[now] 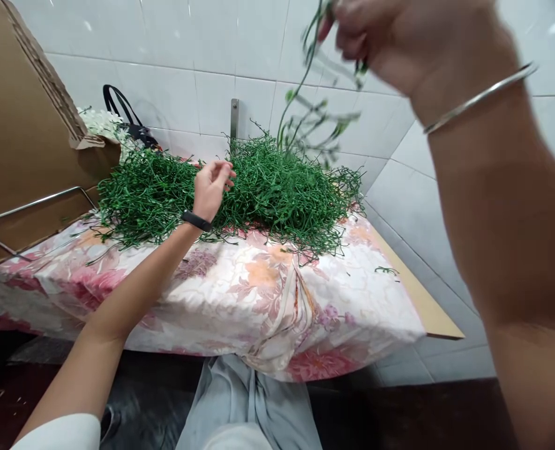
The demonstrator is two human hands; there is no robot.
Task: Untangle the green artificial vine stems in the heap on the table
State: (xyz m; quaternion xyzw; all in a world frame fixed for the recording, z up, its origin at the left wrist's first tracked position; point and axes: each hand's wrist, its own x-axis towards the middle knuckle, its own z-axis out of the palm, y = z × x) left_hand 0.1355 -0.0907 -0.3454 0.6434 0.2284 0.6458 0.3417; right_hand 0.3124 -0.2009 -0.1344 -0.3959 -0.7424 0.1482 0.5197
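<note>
A large tangled heap of thin green artificial stems [277, 187] lies across the flowered tablecloth [230, 294]. High at the upper right, my right hand [375, 31] is closed on a few green stems [299, 94], which dangle over the heap; the hand is partly cut off by the frame and slightly blurred. My left hand [210, 187], with a black band at the wrist, is at the middle of the heap. Its fingers are curled together, and whatever they may pinch is too small or hidden to make out.
On the left stands a big cardboard box [24, 125], with a bent metal wire frame [34, 206] in front. White flowers [102, 122] and a black-handled bag [137, 131] sit behind the heap. A tiled wall [174, 37] closes off the back; a board edge [422, 300] juts out at right.
</note>
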